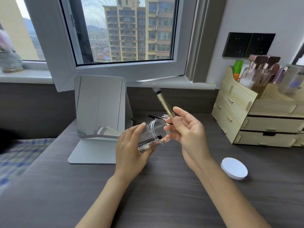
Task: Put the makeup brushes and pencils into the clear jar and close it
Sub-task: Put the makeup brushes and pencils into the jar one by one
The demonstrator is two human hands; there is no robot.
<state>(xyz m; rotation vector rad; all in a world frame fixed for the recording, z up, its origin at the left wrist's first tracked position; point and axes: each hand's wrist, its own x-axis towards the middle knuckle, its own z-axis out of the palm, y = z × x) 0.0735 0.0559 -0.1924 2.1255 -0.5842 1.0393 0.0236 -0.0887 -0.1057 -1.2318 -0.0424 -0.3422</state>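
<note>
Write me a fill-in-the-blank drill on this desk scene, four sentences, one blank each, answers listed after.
1. The left hand holds the clear jar tilted, with its open mouth toward the ____ hand.
2. The right hand grips a brush with a ____ handle.
3. The white lid lies on the desk, so the jar is not yet ____.
4. A standing ____ is behind the left hand.

Answers: right; gold; closed; mirror
</note>
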